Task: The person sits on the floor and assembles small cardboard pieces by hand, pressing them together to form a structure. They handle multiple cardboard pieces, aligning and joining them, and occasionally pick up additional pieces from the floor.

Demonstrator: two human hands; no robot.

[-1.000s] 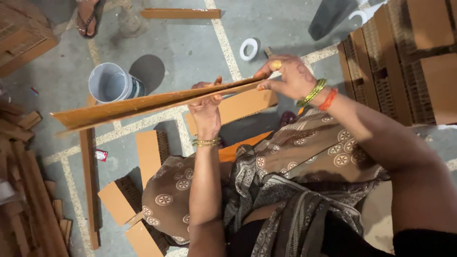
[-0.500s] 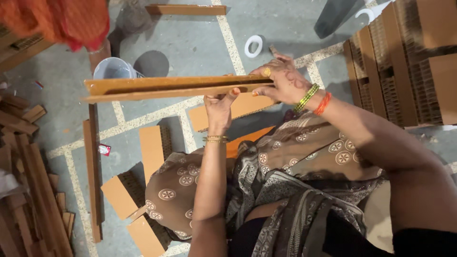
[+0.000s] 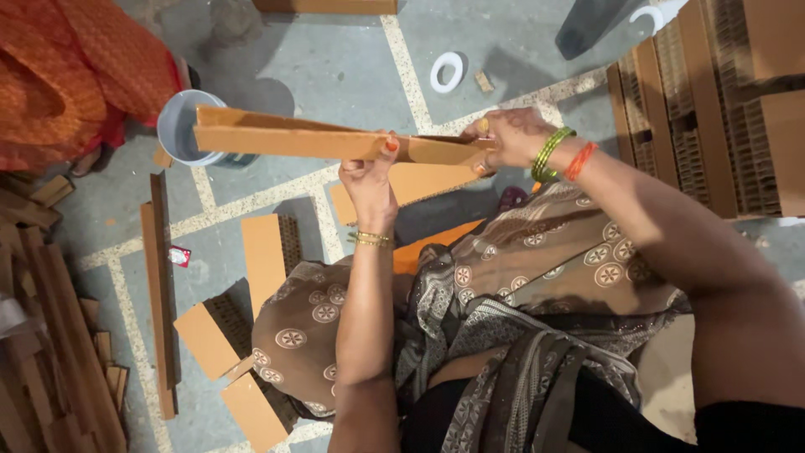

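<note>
Cardboard strip, long and folded along its length, held level above the floor by both hands. Left hand grips it near the middle from below, fingers curled over the near edge, thumb on top. Right hand is closed around the strip's right end, fingers wrapped over the top edge. Strip's far end juts out well to the left of the left hand, passing over the rim of a white bucket; whether it touches the rim cannot be told.

Beyond the right hand: white tape roll on the floor, apart from everything. To the right of the right hand: stacks of honeycomb cardboard, edges close to the forearm. Below the left hand: flat cardboard pieces scattered on the floor, gaps of bare concrete between them. Far left of the left hand, another person's orange garment stands just beside the bucket. Open floor lies mainly beyond the strip.
</note>
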